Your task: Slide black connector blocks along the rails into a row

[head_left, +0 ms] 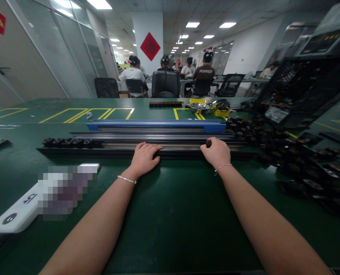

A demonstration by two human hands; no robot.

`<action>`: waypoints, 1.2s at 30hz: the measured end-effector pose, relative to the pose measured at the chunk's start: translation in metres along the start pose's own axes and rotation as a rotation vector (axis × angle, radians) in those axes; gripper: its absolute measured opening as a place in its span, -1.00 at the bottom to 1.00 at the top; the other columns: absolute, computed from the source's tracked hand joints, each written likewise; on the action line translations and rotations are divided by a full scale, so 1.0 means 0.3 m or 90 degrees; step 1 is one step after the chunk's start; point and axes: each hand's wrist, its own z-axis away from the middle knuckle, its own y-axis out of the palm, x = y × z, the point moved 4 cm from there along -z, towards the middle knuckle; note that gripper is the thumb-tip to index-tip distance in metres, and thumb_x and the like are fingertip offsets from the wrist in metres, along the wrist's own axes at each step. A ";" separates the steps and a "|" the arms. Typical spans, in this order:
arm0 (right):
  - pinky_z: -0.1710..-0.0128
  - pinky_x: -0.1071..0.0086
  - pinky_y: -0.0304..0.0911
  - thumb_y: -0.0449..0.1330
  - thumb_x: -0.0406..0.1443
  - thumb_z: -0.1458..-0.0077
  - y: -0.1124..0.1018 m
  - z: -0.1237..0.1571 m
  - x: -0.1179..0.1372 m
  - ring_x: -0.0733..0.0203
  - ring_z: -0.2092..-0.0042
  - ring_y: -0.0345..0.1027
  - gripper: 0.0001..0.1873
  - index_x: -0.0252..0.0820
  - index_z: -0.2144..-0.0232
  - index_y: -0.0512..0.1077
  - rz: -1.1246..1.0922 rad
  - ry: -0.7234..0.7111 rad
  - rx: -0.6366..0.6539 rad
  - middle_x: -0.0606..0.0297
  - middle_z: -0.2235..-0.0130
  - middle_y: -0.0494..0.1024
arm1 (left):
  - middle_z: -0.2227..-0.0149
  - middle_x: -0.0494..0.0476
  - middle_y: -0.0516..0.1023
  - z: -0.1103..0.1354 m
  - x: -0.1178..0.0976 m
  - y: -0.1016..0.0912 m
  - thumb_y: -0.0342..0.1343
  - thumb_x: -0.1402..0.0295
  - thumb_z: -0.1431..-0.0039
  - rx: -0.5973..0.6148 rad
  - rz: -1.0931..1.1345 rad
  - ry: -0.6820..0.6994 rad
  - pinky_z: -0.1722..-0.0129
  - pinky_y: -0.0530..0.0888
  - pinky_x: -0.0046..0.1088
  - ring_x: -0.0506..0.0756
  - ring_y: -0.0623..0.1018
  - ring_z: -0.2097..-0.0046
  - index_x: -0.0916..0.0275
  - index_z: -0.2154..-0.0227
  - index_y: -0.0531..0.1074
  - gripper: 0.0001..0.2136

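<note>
A long black channel-shaped rail [181,154] lies across the green table in front of me. My left hand [144,157] rests on it near the middle, fingers stretched out along its top, holding nothing that I can see. Farther right, my right hand [218,152] is closed round a small black part [208,144] at the rail; its exact kind is hidden by the fingers. Several similar black parts [71,143] sit in a row at the rail's left end.
Behind the rail lie more long strips and a blue bar [158,126]. A heap of black parts [307,160] covers the right side, below a tilted black case [307,88]. A white device [18,208] lies at left. A metal bowl [199,107] stands farther back. People sit beyond.
</note>
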 end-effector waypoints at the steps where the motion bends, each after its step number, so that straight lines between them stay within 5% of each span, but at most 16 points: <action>1: 0.12 0.26 0.16 0.06 -0.22 0.02 0.000 -0.001 -0.002 0.03 0.13 0.33 -0.72 -0.19 0.28 0.46 -0.001 0.000 0.001 0.14 0.25 0.53 | -0.03 0.03 0.52 0.000 0.000 0.000 0.01 0.29 -0.13 0.003 0.000 -0.004 -0.20 0.13 -0.13 0.13 0.44 -0.08 0.02 0.00 0.40 -0.65; 36: 0.10 0.20 0.16 0.05 -0.19 0.03 -0.014 -0.004 -0.028 -0.01 0.10 0.32 -0.71 -0.18 0.29 0.46 0.021 0.027 -0.008 0.12 0.19 0.53 | -0.04 0.04 0.52 0.001 0.001 0.000 0.00 0.29 -0.14 0.004 0.005 -0.002 -0.20 0.13 -0.14 0.13 0.44 -0.09 0.04 0.00 0.40 -0.65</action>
